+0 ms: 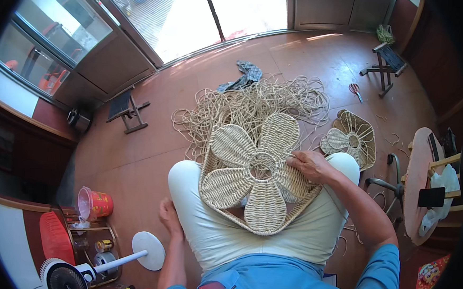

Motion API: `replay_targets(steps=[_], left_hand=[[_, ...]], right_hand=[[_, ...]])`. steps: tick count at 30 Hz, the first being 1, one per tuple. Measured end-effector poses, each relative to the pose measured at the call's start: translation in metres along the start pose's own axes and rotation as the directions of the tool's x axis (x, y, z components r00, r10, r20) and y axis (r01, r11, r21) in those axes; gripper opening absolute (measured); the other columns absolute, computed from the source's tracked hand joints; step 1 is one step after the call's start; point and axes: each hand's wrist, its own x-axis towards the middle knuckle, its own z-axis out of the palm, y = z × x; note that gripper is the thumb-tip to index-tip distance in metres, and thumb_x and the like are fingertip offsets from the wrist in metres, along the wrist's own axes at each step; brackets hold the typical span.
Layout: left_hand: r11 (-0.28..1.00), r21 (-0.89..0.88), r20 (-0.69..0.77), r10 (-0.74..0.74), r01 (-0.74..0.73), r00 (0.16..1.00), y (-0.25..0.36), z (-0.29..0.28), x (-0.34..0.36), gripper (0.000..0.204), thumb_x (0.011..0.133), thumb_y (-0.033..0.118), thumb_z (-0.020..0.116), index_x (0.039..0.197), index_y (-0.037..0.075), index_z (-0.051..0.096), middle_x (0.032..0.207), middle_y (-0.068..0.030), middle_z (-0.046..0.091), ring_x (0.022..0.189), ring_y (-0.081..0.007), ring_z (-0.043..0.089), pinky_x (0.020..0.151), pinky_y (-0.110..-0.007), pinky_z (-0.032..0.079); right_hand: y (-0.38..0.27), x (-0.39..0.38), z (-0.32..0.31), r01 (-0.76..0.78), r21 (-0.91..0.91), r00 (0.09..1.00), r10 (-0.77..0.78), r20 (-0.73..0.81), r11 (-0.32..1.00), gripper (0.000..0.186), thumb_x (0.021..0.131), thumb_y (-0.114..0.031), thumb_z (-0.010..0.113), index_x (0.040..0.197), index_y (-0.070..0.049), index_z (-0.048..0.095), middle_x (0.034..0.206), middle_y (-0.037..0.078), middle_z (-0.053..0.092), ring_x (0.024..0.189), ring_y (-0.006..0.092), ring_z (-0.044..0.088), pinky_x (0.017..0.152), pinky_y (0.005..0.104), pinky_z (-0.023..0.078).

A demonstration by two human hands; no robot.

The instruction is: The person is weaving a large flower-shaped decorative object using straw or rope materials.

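1. A pale woven straw piece shaped like a five-petalled flower with a round hole in its middle [256, 172] lies across the person's lap, on knees in light trousers, its lower petal pointing toward the body
2. The right hand [311, 165] rests on the right-hand petal of the flower piece, fingers [295, 158] drawn narrow and pinched on a thin straw strand at the petal's edge
3. The left hand [169, 216] hangs down beside the left thigh, well apart from the flower piece; its fingers are loosely curled and hold nothing that can be seen
4. A loose tangled heap of tan straw cord [255, 101] spreads over the brown floor just beyond the knees, touching the top petals
5. A second, smaller woven flower piece [351, 138] lies on the floor to the right of the lap, near the heap
6. Red-handled scissors [355, 89] lie further out on the floor, near a small dark folding stool [387, 61]
7. A grey crumpled cloth [243, 76] sits at the far edge of the cord heap
8. A white standing fan [75, 275] lies to the lower left, near a red plastic bucket [95, 202]
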Motion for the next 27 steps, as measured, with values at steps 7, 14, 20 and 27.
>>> replay_targets(steps=[7,14,20,27], left_hand=[[0.955,0.274,0.555,-0.060,-0.114,0.830,0.131,0.056,-0.100,0.035,0.114,0.038,0.059,0.102,0.006,0.061,0.081,-0.0019,0.063,0.066,-0.0087,0.062,0.059,-0.026,0.053],[0.982,0.188,0.481,-0.117,0.028,0.869,0.117,0.090,-0.103,0.041,0.113,0.040,0.063,0.118,0.001,0.055,0.088,-0.0113,0.073,0.075,-0.0158,0.073,0.065,-0.034,0.059],[0.997,-0.075,0.475,0.033,0.004,0.879,0.136,0.115,-0.065,0.060,0.115,0.041,0.056,0.159,0.000,0.045,0.116,-0.0100,0.068,0.091,-0.0153,0.069,0.073,-0.029,0.062],[0.960,0.090,0.528,0.179,-0.264,0.830,0.143,0.124,-0.023,0.054,0.114,0.037,0.059,0.151,-0.002,0.056,0.126,-0.0128,0.070,0.104,-0.0148,0.067,0.090,-0.030,0.055]], right_hand=[[0.003,-0.010,0.001,-0.044,0.139,0.999,0.047,-0.017,0.989,0.042,0.111,-0.042,0.059,0.113,-0.002,0.071,0.100,0.025,0.071,0.099,0.0442,0.070,0.086,0.0517,0.052],[0.011,-0.023,0.007,-0.060,0.330,0.981,0.117,-0.157,0.942,0.037,0.112,-0.037,0.062,0.111,-0.001,0.071,0.090,0.018,0.068,0.088,0.0262,0.067,0.081,0.0419,0.052],[-0.016,-0.028,0.020,0.168,0.637,0.954,0.038,-0.296,0.753,0.042,0.117,-0.039,0.057,0.123,0.001,0.071,0.098,0.002,0.067,0.094,0.0129,0.059,0.088,0.0319,0.050],[-0.038,-0.058,0.094,0.153,0.607,0.878,0.175,-0.446,0.780,0.039,0.120,-0.035,0.049,0.118,0.001,0.065,0.094,0.013,0.064,0.089,0.0256,0.061,0.088,0.0394,0.050]])
